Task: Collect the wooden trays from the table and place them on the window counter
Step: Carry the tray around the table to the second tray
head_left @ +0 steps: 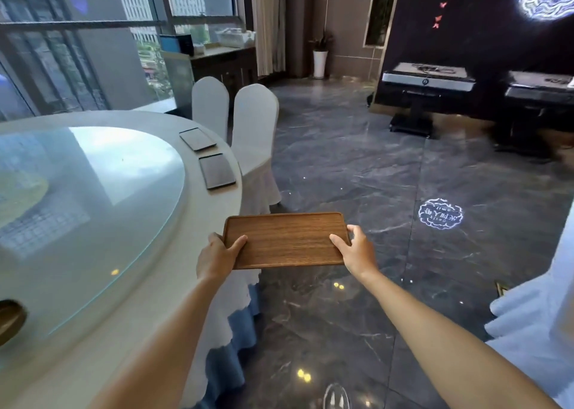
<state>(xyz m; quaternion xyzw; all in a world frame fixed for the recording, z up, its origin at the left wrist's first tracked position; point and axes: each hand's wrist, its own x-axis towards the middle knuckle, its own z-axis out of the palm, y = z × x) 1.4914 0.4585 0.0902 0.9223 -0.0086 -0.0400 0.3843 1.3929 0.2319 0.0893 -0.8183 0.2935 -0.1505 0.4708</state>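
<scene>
I hold a brown wooden tray level in front of me, just off the right edge of the round table. My left hand grips its left end and my right hand grips its right end, thumbs on top. Two darker trays lie on the table's far right rim, the nearer tray and the farther tray. Part of another wooden tray shows at the left edge. The window counter stands far back by the window.
Two white-covered chairs stand at the table's far side. A glass turntable covers the table's middle. Dark marble floor stretches right and ahead. Keyboards on stands line the back wall. Another white-draped chair is at right.
</scene>
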